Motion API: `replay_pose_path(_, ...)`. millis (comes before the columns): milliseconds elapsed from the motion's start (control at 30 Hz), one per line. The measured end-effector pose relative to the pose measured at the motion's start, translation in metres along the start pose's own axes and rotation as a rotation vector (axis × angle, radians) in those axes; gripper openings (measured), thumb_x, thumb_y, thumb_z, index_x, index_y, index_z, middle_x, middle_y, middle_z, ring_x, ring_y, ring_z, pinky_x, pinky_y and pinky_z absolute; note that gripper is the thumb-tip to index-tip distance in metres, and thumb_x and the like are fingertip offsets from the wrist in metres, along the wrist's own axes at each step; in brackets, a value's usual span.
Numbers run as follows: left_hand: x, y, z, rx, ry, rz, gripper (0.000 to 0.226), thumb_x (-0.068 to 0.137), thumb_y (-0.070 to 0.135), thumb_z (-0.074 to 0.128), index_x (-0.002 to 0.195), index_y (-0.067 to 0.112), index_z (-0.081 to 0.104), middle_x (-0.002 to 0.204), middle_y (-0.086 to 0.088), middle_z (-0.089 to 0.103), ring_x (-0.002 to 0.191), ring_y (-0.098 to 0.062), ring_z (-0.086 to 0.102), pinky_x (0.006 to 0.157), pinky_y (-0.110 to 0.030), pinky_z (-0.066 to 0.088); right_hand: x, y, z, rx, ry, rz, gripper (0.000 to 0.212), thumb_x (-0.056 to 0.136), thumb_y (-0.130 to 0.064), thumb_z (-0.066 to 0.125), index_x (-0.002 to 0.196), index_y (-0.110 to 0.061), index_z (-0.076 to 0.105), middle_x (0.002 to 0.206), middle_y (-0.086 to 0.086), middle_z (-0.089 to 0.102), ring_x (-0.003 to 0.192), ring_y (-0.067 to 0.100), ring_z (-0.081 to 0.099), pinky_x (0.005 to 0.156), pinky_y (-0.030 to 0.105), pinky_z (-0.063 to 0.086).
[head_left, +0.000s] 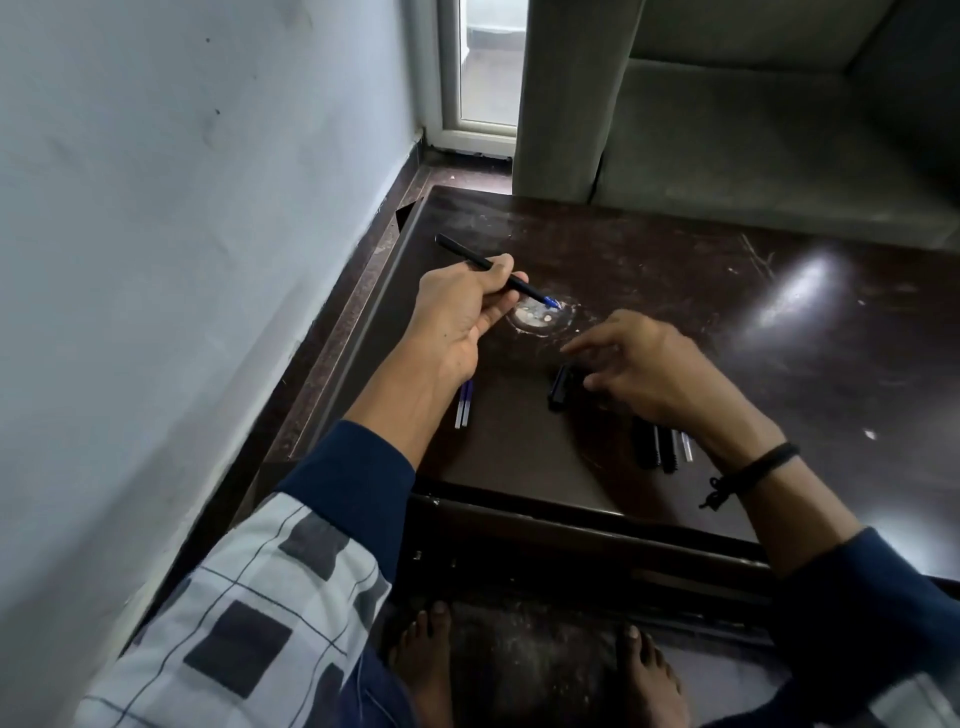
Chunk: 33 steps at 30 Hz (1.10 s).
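Note:
My left hand (462, 312) pinches a black pen (493, 269) with a blue tip, held slanted above the dark table (727, 312). My right hand (639, 364) hovers over the table with its fingers spread and slightly bent, its fingertips at a black pen cap (558, 388) lying there. Whether the fingers grip the cap cannot be told. Two blue-and-clear refills (464, 404) lie under my left wrist. Several black pen parts and a clear refill (662, 449) lie below my right wrist.
A pale round mark (537, 316) sits on the tabletop between my hands. A white wall (182, 260) runs along the left, close to the table's edge. A grey sofa (753, 130) stands behind the table. My bare feet (431, 660) are under the front edge.

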<state>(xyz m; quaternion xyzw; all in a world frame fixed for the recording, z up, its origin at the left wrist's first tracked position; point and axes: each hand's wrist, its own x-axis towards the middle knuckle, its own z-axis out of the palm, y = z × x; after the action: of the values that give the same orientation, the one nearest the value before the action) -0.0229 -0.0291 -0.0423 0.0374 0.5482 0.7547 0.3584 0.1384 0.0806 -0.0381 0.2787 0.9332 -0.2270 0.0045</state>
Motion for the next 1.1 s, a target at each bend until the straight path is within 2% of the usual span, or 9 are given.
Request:
replay_pose_path(133, 0.002, 0.002, -0.003, -0.014, 0.018, 0.004, 0.004, 0.093, 0.001, 0.069, 0.089, 0.003, 0.069, 0.088, -0.012, 0.075, 0.088, -0.019, 0.075, 0.071, -0.021, 0.060, 0.002, -0.004, 0.017, -0.085, -0.060, -0.133, 0.033, 0.090, -0.015, 0.071, 0.115, -0.036, 0.073, 0.120, -0.008, 0.052, 0.102, 0.016, 0.060, 0.087, 0.034, 0.049)
replay_pose_path(233, 0.002, 0.002, -0.004, -0.015, 0.008, 0.009, 0.004, 0.092, 0.001, 0.069, 0.089, 0.003, 0.069, 0.089, -0.012, 0.074, 0.091, -0.020, 0.075, 0.072, -0.022, 0.060, 0.003, 0.000, 0.020, -0.101, 0.009, -0.106, 0.023, 0.091, -0.020, 0.071, 0.108, -0.035, 0.072, 0.115, -0.011, 0.055, 0.105, 0.016, 0.059, 0.083, 0.033, 0.047)
replay_pose_path(333, 0.000, 0.003, -0.004, -0.017, -0.003, 0.011, 0.004, 0.092, 0.001, 0.069, 0.089, 0.004, 0.069, 0.087, -0.010, 0.075, 0.093, -0.021, 0.075, 0.074, -0.023, 0.061, 0.006, 0.007, 0.014, 0.121, 0.196, 0.050, 0.019, 0.091, -0.025, 0.073, 0.108, -0.035, 0.072, 0.102, -0.007, 0.066, 0.099, 0.019, 0.066, 0.078, 0.028, 0.043)
replay_pose_path(400, 0.000, 0.003, -0.003, -0.010, -0.008, 0.010, 0.006, 0.092, 0.001, 0.069, 0.087, 0.004, 0.070, 0.083, -0.009, 0.075, 0.092, -0.020, 0.075, 0.076, -0.023, 0.061, 0.007, 0.010, 0.008, 0.275, 0.296, 0.082, 0.016, 0.090, -0.027, 0.075, 0.105, -0.034, 0.073, 0.095, -0.005, 0.071, 0.092, 0.018, 0.068, 0.075, 0.027, 0.046)
replay_pose_path(467, -0.001, 0.002, -0.002, 0.002, -0.014, 0.007, 0.006, 0.092, 0.002, 0.069, 0.087, 0.004, 0.070, 0.081, -0.008, 0.075, 0.091, -0.020, 0.074, 0.076, -0.024, 0.061, 0.006, 0.009, 0.005, 0.331, 0.338, 0.075, 0.016, 0.089, -0.027, 0.077, 0.104, -0.032, 0.073, 0.094, -0.006, 0.072, 0.087, 0.014, 0.068, 0.073, 0.026, 0.048)
replay_pose_path(733, -0.002, -0.003, 0.001, 0.035, -0.028, 0.007, 0.004, 0.093, 0.003, 0.069, 0.089, 0.004, 0.071, 0.089, -0.012, 0.075, 0.100, -0.023, 0.075, 0.079, -0.025, 0.061, 0.003, 0.004, 0.006, 0.287, 0.375, 0.045, 0.020, 0.087, -0.026, 0.080, 0.106, -0.030, 0.076, 0.102, -0.006, 0.068, 0.090, 0.013, 0.063, 0.078, 0.028, 0.048)
replay_pose_path(867, -0.004, -0.007, 0.004, 0.045, -0.035, -0.011, 0.005, 0.092, 0.003, 0.069, 0.089, 0.005, 0.072, 0.089, -0.012, 0.076, 0.099, -0.023, 0.075, 0.076, -0.024, 0.060, 0.003, 0.003, 0.007, 0.278, 0.383, 0.051, 0.021, 0.087, -0.028, 0.080, 0.107, -0.030, 0.076, 0.101, -0.007, 0.067, 0.090, 0.012, 0.062, 0.076, 0.026, 0.044)
replay_pose_path(1033, -0.001, -0.001, 0.002, 0.006, 0.000, 0.009, 0.005, 0.093, 0.003, 0.069, 0.088, 0.005, 0.071, 0.086, -0.010, 0.076, 0.093, -0.020, 0.075, 0.077, -0.025, 0.061, 0.001, 0.005, 0.002, 0.259, 0.402, 0.104, 0.018, 0.087, -0.029, 0.079, 0.105, -0.030, 0.077, 0.100, -0.007, 0.069, 0.091, 0.013, 0.065, 0.077, 0.029, 0.049)
replay_pose_path(1100, -0.001, 0.000, 0.000, -0.005, 0.006, 0.011, 0.006, 0.093, 0.003, 0.069, 0.088, 0.005, 0.070, 0.084, -0.010, 0.076, 0.091, -0.020, 0.075, 0.077, -0.025, 0.062, 0.002, 0.005, 0.002, 0.261, 0.388, 0.104, 0.018, 0.087, -0.028, 0.080, 0.105, -0.030, 0.077, 0.099, -0.007, 0.068, 0.090, 0.012, 0.064, 0.070, 0.024, 0.046)
